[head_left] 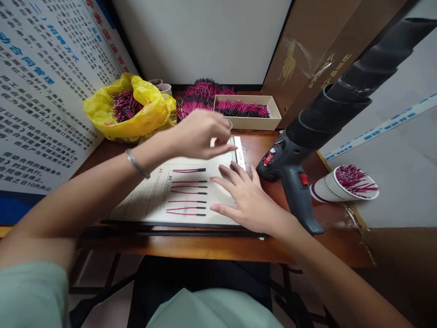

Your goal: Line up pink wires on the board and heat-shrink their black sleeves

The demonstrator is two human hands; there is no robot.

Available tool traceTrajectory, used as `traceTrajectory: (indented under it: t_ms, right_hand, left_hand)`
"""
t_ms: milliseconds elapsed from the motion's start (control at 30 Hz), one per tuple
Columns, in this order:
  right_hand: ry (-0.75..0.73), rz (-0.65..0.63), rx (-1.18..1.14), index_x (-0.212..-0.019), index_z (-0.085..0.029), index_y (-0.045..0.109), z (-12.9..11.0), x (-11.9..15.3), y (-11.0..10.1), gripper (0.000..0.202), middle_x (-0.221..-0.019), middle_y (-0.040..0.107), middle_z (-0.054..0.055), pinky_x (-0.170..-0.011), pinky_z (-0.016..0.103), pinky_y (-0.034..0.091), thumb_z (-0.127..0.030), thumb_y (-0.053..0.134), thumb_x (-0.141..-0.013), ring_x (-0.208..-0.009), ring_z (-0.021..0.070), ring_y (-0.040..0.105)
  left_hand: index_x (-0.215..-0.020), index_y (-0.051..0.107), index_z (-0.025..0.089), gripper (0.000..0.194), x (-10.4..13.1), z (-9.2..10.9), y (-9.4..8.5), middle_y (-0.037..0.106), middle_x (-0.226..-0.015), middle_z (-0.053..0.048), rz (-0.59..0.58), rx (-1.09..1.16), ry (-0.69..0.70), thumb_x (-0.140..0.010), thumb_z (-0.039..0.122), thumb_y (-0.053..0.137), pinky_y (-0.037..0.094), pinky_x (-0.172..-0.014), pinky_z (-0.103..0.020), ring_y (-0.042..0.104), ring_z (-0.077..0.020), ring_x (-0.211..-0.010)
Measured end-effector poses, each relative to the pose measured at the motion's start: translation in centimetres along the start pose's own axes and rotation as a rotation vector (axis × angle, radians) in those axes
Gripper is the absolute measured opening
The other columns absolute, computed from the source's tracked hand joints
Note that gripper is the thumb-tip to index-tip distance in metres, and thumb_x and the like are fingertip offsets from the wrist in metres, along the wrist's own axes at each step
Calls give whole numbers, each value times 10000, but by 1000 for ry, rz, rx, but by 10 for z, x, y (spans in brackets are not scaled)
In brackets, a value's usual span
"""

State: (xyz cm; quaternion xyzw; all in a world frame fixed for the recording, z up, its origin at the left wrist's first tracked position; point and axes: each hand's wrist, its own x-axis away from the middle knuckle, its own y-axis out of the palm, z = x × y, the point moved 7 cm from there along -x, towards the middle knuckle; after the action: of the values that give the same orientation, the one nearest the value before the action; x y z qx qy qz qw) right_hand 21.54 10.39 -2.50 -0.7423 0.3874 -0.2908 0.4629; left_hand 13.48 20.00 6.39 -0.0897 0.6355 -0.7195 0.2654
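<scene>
Several thin red wires with black tips lie in rows on a pale cutting board. My left hand is raised over the back part of the board, its fingers curled and the thumb side pointing right; what it holds, if anything, is hidden. My right hand rests at the board's right part with fingers spread, just right of the wires' black tips, and nothing shows in it. A small round cup rim shows partly behind my left hand.
A yellow bag of wires stands at back left, wire bundles and a cream box at the back. A black heat gun stands right of my right hand, beside a paper cup of wires.
</scene>
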Motion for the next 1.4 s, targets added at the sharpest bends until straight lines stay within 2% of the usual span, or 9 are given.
traceTrajectory:
  t_ms: [67, 167, 233, 333, 500, 733, 933, 1167, 1400]
  right_hand:
    - [-3, -22, -1, -1492, -255, 470, 1, 0, 1, 717, -1670, 272, 133, -1188, 750, 73, -707, 433, -938, -1559, 402, 116]
    - [-4, -64, 0, -1535, -251, 414, 3, 0, 2, 773, -1682, 238, 138, -1204, 718, 86, -717, 466, -920, -1564, 401, 80]
    - [-16, -80, 11, -1540, -259, 412, 3, 0, 3, 777, -1682, 235, 142, -1207, 713, 80, -718, 474, -916, -1563, 408, 72]
    - [-30, -81, 25, -1522, -268, 448, 3, 0, 3, 758, -1674, 251, 154, -1190, 737, 97, -719, 482, -913, -1555, 433, 90]
    - [-31, -64, 30, -1515, -311, 458, 3, 0, 3, 741, -1668, 269, 143, -1183, 743, 138, -720, 507, -900, -1550, 441, 103]
    - [-40, -71, 34, -1511, -325, 462, 4, 1, 4, 733, -1673, 256, 141, -1192, 730, 134, -729, 492, -900, -1554, 432, 96]
    - [-57, -55, 36, -1503, -331, 474, 4, 1, 4, 731, -1667, 267, 143, -1186, 734, 147, -734, 499, -893, -1550, 439, 108]
    - [-47, -69, 46, -1502, -323, 477, 3, 0, 4, 739, -1666, 273, 142, -1194, 725, 136, -735, 507, -889, -1550, 443, 106]
    - [-71, -49, 57, -1497, -318, 486, 3, 0, 3, 736, -1657, 288, 152, -1183, 738, 159, -736, 499, -892, -1545, 450, 122]
  left_hand:
    - [-682, 660, 212, 367, 25, 3, 20, 650, -687, -57, -17, 58, -3, -937, 403, 477, 426, -772, -370, 602, -206, -767]
    - [-828, 701, 198, 314, 62, -1, 38, 712, -823, -69, -23, 166, -91, -959, 374, 476, 399, -769, -358, 590, -188, -765]
    - [-858, 706, 196, 295, 78, -5, 41, 728, -881, -64, -20, 196, -144, -962, 379, 499, 372, -808, -367, 596, -186, -794]
    - [-851, 717, 207, 288, 89, -13, 40, 736, -908, -46, -4, 204, -212, -961, 392, 525, 325, -850, -382, 594, -183, -820]
    - [-821, 757, 242, 281, 94, -20, 38, 731, -871, -19, -13, 236, -247, -932, 420, 570, 276, -860, -400, 576, -179, -813]
    - [-788, 756, 258, 269, 100, -23, 42, 724, -815, 7, -44, 257, -270, -904, 440, 596, 256, -849, -396, 549, -167, -789]
    - [-798, 760, 263, 302, 99, -24, 45, 735, -828, -2, -81, 274, -283, -896, 497, 598, 256, -863, -405, 536, -177, -800]
    - [-793, 753, 264, 256, 98, -21, 47, 740, -838, -6, -90, 293, -269, -892, 456, 616, 245, -858, -415, 532, -193, -817]
    - [-787, 746, 252, 317, 98, -21, 51, 747, -844, -24, -110, 286, -267, -917, 478, 565, 261, -872, -424, 534, -206, -839]
